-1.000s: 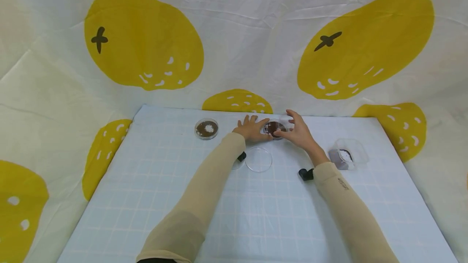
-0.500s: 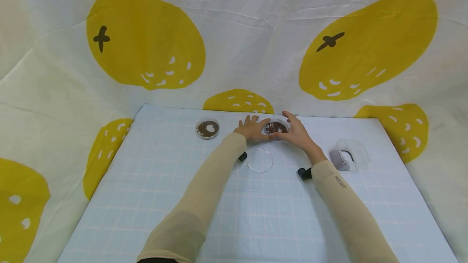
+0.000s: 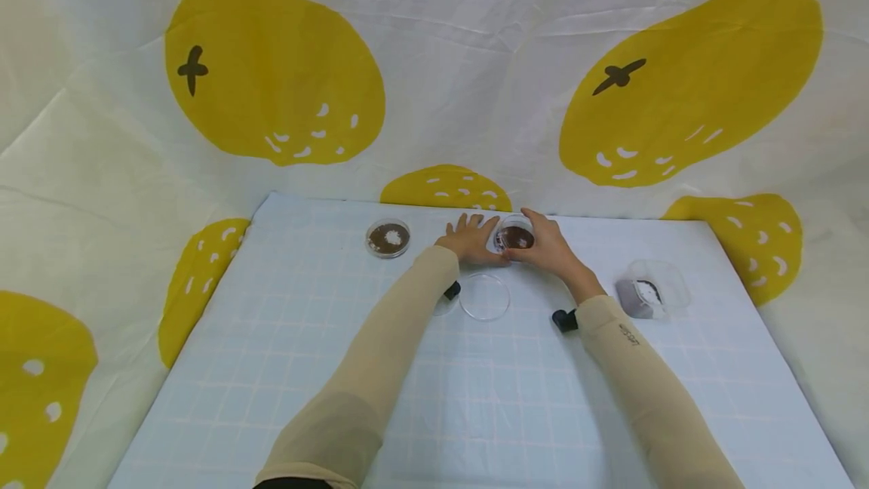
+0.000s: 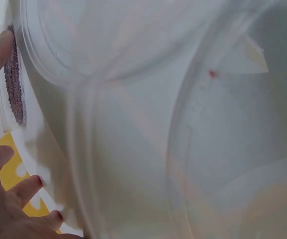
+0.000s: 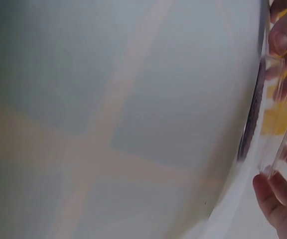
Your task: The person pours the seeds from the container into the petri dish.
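In the head view, a clear round petri dish (image 3: pixel 516 238) of dark brown, soil-like grains stands near the table's back edge. My left hand (image 3: pixel 470 242) is at its left, thumb and index finger curved round the side, the other fingers spread. From the right, my right hand (image 3: pixel 548 246) grips a clear lid (image 3: pixel 516 219) between thumb and fingers, over the dish. The right wrist view has the lid (image 5: pixel 281 149) tilted beside the dark grains (image 5: pixel 251 119). In the left wrist view a thumb (image 4: pixel 3 42) touches the dish (image 4: pixel 15 89).
A second dish (image 3: pixel 388 238) of brown grains topped with white powder stands to the left. A clear round lid (image 3: pixel 485 318) lies in front of my hands, with another partly under my left wrist. A clear box (image 3: pixel 640 299) with white material stands at right on the checked tablecloth (image 3: pixel 475 413).
My right hand has moved slightly left and brought the clear lid over the dish of grains. My left hand has kept its place beside the dish.
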